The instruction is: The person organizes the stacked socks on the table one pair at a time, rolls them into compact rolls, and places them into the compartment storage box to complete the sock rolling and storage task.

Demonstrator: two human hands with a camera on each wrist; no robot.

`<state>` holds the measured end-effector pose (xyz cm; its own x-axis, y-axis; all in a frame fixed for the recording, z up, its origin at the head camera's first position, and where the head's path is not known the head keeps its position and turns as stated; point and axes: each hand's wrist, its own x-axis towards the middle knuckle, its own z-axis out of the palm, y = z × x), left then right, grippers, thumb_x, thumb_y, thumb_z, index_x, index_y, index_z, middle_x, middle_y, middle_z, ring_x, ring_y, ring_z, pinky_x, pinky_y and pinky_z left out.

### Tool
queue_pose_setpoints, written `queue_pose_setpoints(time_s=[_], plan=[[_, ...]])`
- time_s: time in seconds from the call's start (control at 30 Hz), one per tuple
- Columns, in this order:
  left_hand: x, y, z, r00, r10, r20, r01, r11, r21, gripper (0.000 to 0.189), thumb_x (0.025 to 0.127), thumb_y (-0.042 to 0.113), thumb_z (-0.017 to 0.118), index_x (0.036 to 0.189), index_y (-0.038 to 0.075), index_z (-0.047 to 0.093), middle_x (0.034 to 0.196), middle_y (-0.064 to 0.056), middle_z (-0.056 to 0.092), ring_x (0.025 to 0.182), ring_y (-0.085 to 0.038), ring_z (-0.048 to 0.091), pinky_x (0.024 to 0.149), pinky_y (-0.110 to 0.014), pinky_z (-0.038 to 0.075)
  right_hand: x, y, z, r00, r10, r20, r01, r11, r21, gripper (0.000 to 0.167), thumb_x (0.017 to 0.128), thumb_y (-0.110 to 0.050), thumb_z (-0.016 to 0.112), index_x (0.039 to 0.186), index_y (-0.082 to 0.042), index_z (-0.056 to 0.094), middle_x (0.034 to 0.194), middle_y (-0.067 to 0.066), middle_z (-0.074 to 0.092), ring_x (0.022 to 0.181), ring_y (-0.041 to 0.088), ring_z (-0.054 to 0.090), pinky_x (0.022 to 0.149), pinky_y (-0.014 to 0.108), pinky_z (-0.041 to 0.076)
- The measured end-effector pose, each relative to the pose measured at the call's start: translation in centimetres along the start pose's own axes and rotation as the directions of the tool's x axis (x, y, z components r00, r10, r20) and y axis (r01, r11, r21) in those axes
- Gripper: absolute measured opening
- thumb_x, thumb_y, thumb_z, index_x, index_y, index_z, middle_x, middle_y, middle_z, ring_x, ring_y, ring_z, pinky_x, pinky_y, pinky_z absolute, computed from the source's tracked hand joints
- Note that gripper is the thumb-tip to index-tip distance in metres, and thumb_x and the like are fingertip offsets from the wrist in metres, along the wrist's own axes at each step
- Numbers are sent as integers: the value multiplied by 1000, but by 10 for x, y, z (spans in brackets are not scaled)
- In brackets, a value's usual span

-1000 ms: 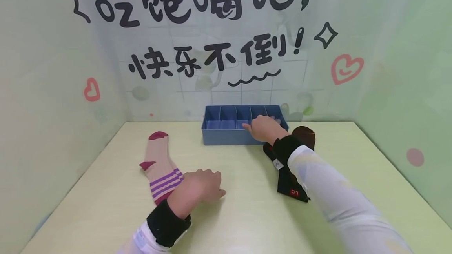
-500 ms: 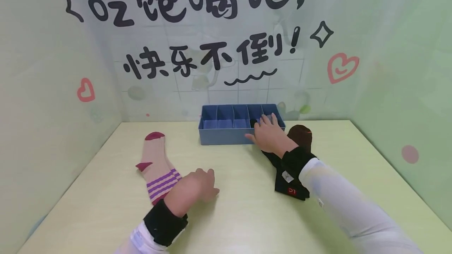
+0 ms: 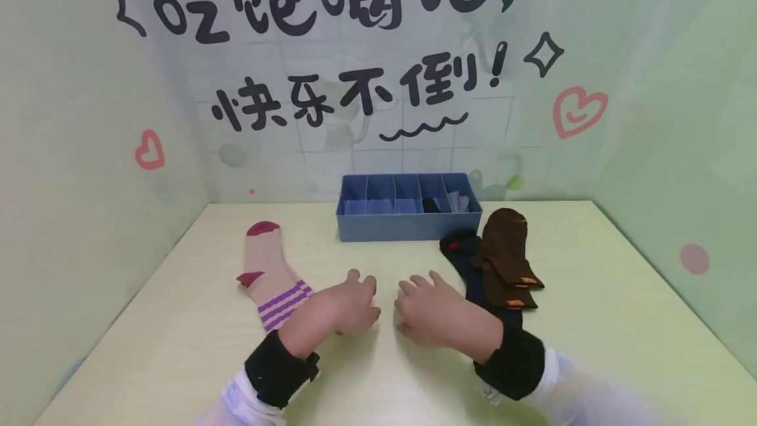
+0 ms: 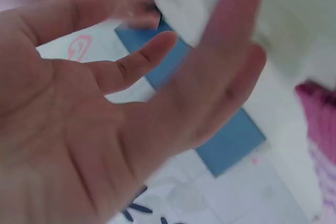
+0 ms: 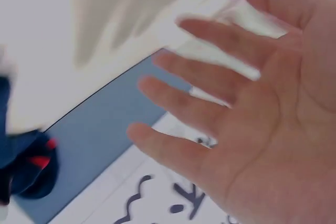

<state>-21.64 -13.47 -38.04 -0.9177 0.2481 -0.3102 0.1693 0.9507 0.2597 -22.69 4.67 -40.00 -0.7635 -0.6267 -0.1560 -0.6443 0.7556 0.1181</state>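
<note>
My left hand (image 3: 349,307) hovers over the table's middle, fingers loosely bent and holding nothing. The left wrist view shows its bare palm (image 4: 63,124). Beside it lies a pink sock (image 3: 266,261) with purple stripes, its cuff partly behind my wrist. My right hand (image 3: 434,314) is just right of the left one, fingers spread; its palm (image 5: 273,124) holds nothing. Behind the right wrist lie a dark navy sock (image 3: 458,252) and brown socks (image 3: 505,248) with orange marks, overlapping each other. My forearm hides part of the navy one.
A blue divided box (image 3: 408,227) stands at the back of the table. Its fourth compartment holds a black item (image 3: 430,205), the rightmost a pale grey-lilac one (image 3: 458,202). Printed walls (image 3: 367,84) rise behind and at both sides.
My right hand has drawn back from the box to beside the left hand, uncovering the pale and black items inside and the brown socks. The left hand has hardly moved.
</note>
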Motion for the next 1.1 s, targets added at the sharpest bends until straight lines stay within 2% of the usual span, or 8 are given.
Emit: queue_pose_setpoints(time_s=[0.13,0.23,0.3,0.43,0.63,0.77,0.9,1.1], plan=[[-5,-14,-12,997,-66,-26,67,996,55,36,99,16,71,129,-2,62,121,-23,62,95,-32,63,91,-47,59,-24,-14,-6,995,-64,82,59,997,56,44,100,-45,71,137,-21,71,155,5,61,148,29,53,124,61,38],[-9,-27,-16,986,-162,22,159,980,121,25,87,7,77,107,0,64,95,-17,62,84,-31,59,75,-39,53,-38,-18,-10,988,-76,134,64,994,87,46,100,-48,71,139,-24,69,158,3,58,149,30,51,125,61,36],[-8,-33,-15,980,-191,56,180,970,165,24,78,0,80,93,2,61,83,-14,58,77,-29,56,64,-35,47,-45,-20,-12,984,-84,156,70,993,94,47,100,-49,71,140,-25,68,159,3,57,150,30,51,124,61,36],[-4,-38,-10,979,-190,79,168,960,226,27,70,-11,79,82,1,59,76,-13,54,71,-28,53,54,-30,43,-51,-25,-14,980,-106,170,91,991,96,47,100,-50,70,140,-27,67,159,1,57,149,28,52,124,60,38],[-3,-34,-7,974,-211,83,189,958,216,23,74,-11,76,86,0,60,82,-16,55,69,-29,54,53,-30,42,-48,-28,-12,970,-125,210,100,987,126,40,98,-51,72,131,-30,72,152,-3,62,143,24,55,124,63,35],[-5,-27,-7,977,-187,100,162,963,216,20,81,-3,74,93,2,58,85,-15,56,70,-28,55,59,-32,43,-45,-26,-10,964,-139,227,107,983,148,36,97,-51,72,127,-31,73,148,-6,64,139,22,57,125,67,31],[-7,-17,-6,987,-117,112,94,977,192,25,85,7,76,102,6,58,89,-12,57,77,-27,55,68,-36,45,-43,-21,-8,963,-137,232,103,983,152,35,97,-52,72,126,-32,74,147,-7,64,137,22,59,125,68,30],[-10,0,-3,990,-11,138,-9,990,143,31,88,15,80,111,13,60,90,-5,61,79,-22,59,70,-35,49,-38,-16,-5,969,-139,203,113,985,131,43,97,-49,74,135,-30,70,151,-5,62,138,23,60,124,65,34]])
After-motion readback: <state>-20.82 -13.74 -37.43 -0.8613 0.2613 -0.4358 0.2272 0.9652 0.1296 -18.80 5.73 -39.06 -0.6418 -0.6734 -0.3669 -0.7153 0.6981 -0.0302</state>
